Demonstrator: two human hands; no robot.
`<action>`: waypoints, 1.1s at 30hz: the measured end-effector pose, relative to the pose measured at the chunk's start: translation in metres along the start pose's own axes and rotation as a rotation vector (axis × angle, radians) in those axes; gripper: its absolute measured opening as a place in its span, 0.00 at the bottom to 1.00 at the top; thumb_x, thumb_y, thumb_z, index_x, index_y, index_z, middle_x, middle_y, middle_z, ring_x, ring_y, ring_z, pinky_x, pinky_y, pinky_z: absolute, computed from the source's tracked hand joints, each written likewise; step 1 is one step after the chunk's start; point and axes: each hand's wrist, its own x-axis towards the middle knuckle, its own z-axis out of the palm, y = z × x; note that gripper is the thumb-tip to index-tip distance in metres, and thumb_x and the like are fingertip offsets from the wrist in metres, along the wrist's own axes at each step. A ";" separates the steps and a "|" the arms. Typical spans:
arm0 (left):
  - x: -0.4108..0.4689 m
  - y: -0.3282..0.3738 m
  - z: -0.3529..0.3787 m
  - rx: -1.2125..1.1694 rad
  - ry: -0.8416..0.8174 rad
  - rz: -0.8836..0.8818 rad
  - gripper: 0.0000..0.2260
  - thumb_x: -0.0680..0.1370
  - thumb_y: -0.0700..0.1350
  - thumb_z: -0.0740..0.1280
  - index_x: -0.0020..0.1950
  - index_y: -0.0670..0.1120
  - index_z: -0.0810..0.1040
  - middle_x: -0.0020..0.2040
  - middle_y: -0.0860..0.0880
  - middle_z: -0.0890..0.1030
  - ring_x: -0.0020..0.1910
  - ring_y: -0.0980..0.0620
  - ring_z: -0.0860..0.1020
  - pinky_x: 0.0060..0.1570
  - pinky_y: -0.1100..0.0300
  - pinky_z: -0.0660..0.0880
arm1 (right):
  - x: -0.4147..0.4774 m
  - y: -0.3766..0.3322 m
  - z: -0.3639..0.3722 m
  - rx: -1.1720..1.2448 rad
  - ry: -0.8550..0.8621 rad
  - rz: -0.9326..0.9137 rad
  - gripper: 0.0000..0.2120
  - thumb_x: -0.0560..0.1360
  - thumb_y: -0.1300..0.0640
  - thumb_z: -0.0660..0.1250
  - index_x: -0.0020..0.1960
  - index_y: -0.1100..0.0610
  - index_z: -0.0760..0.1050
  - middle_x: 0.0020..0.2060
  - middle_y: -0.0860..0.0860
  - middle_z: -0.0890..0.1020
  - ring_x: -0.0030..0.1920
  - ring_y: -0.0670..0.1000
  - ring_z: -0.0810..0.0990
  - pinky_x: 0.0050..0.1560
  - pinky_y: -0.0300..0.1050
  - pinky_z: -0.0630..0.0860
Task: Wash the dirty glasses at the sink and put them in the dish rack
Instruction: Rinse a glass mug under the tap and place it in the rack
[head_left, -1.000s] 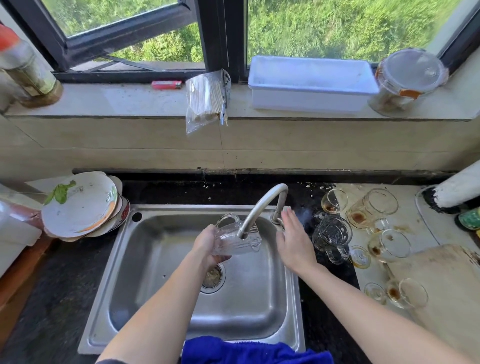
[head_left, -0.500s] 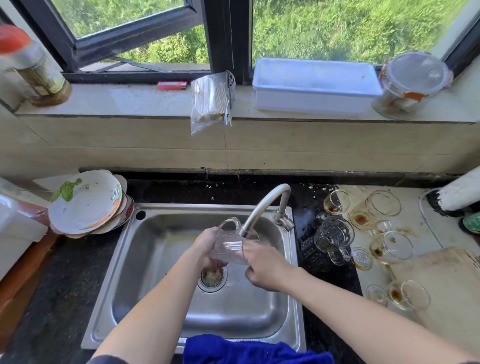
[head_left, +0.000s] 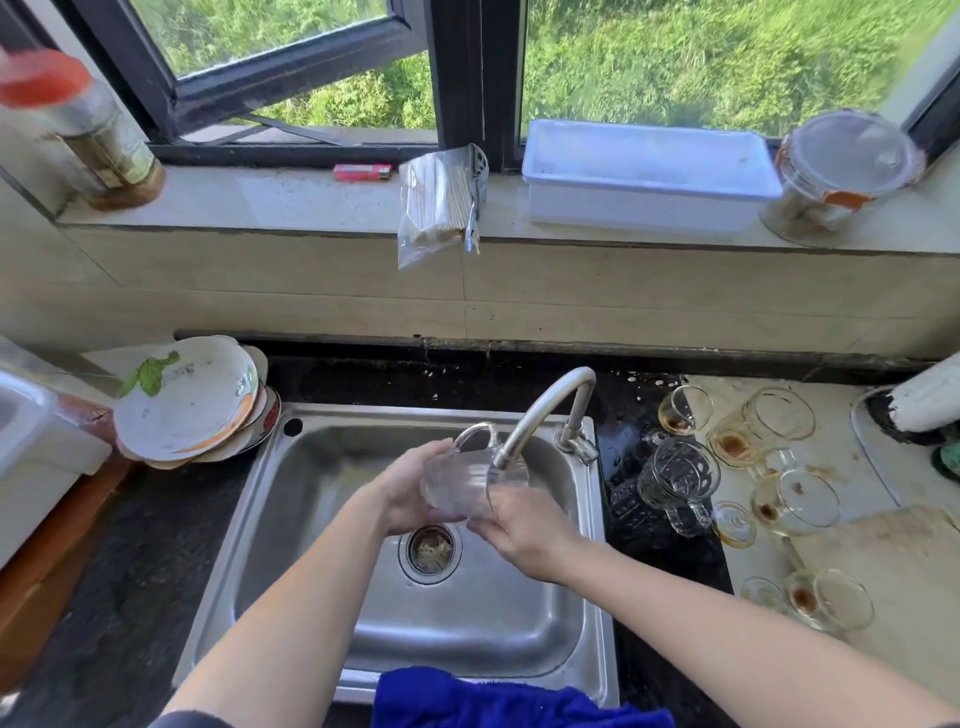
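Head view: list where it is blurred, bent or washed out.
Head view, top: strong daylight, the white tub on the sill looks washed out. Head view, edges: the red-capped bottle and the lidded jar are smeared, and the sill bows slightly from the wide lens. Head view, centre: sharp, though the clear glass under the faucet is hard to outline.

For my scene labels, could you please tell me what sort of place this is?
Probably a home kitchen: a steel sink, a glass held under its tap, dirty plates stacked on the left, stained glasses on the counter to the right.
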 end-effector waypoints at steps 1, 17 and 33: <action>0.000 -0.004 0.002 -0.076 -0.016 0.050 0.19 0.78 0.53 0.62 0.60 0.40 0.78 0.55 0.39 0.79 0.45 0.44 0.79 0.44 0.54 0.77 | 0.001 -0.004 0.003 0.070 0.022 0.063 0.22 0.74 0.40 0.56 0.58 0.51 0.79 0.52 0.50 0.84 0.54 0.54 0.80 0.53 0.50 0.75; -0.007 0.006 -0.012 0.277 0.130 -0.132 0.12 0.77 0.53 0.62 0.52 0.48 0.79 0.42 0.47 0.82 0.34 0.49 0.79 0.30 0.62 0.74 | -0.010 0.019 -0.010 -0.370 0.064 -0.523 0.20 0.70 0.64 0.59 0.59 0.56 0.79 0.57 0.50 0.83 0.63 0.50 0.77 0.51 0.47 0.79; 0.002 -0.015 -0.009 -0.020 0.263 0.085 0.13 0.74 0.54 0.67 0.51 0.46 0.76 0.35 0.47 0.77 0.27 0.49 0.73 0.24 0.63 0.69 | -0.009 0.010 -0.021 -0.309 -0.140 -0.204 0.20 0.79 0.50 0.63 0.68 0.57 0.73 0.68 0.50 0.74 0.71 0.50 0.68 0.63 0.49 0.72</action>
